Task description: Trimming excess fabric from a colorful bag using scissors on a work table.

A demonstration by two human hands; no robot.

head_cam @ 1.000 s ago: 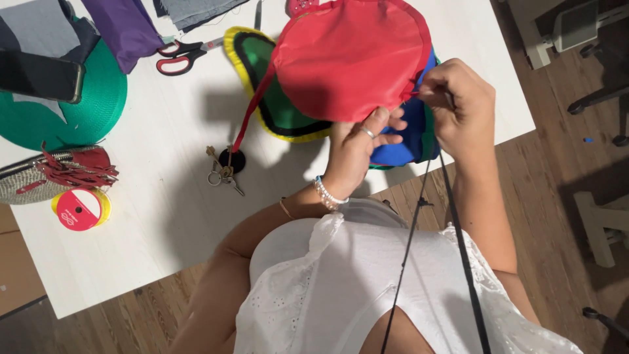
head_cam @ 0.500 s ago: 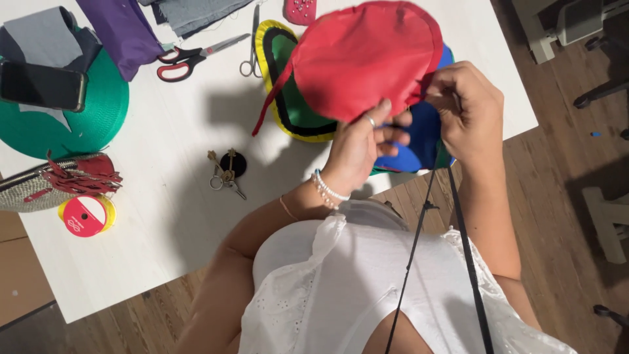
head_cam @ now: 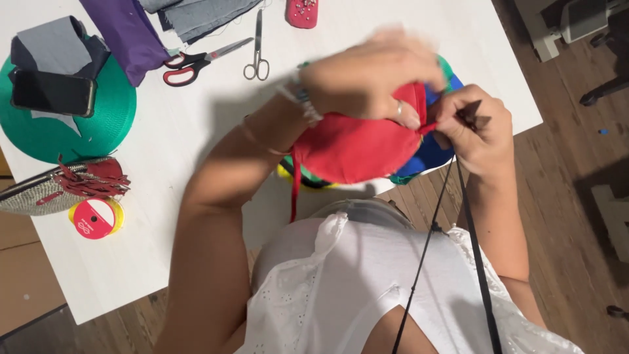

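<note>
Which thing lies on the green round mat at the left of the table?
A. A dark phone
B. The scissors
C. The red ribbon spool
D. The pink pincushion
A: the dark phone lies flat on the green mat, next to a grey cloth piece.

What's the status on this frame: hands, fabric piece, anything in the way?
Left hand grips red fabric piece from above. Right hand pinches its right edge. Scissors lie clear on white table.
</note>
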